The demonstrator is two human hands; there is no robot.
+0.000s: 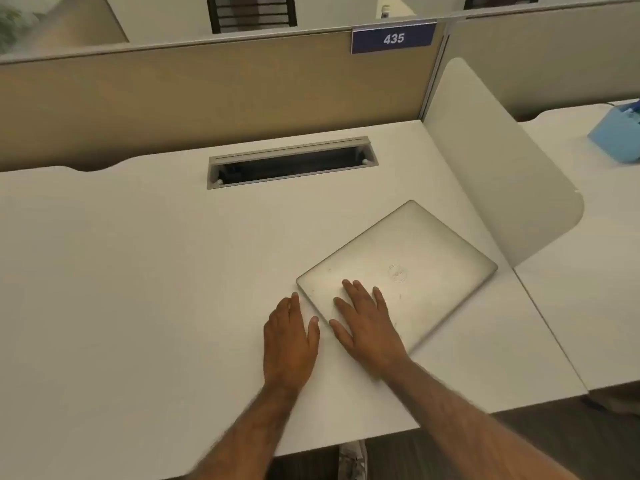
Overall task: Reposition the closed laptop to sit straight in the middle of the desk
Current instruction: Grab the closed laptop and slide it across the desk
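Note:
A closed silver laptop (412, 258) lies on the white desk (138, 271), right of centre and turned at an angle, one corner pointing toward the side divider. My right hand (367, 323) rests flat on the laptop's near left part, fingers spread. My left hand (289, 341) lies flat on the desk just left of the laptop's near left corner, fingertips close to its edge. Neither hand grips anything.
A grey cable slot (291, 162) is set into the desk at the back centre. A tan partition (207, 91) with a "435" sign (393, 38) stands behind. A white side divider (502, 174) bounds the right. A blue box (620, 133) sits on the neighbouring desk.

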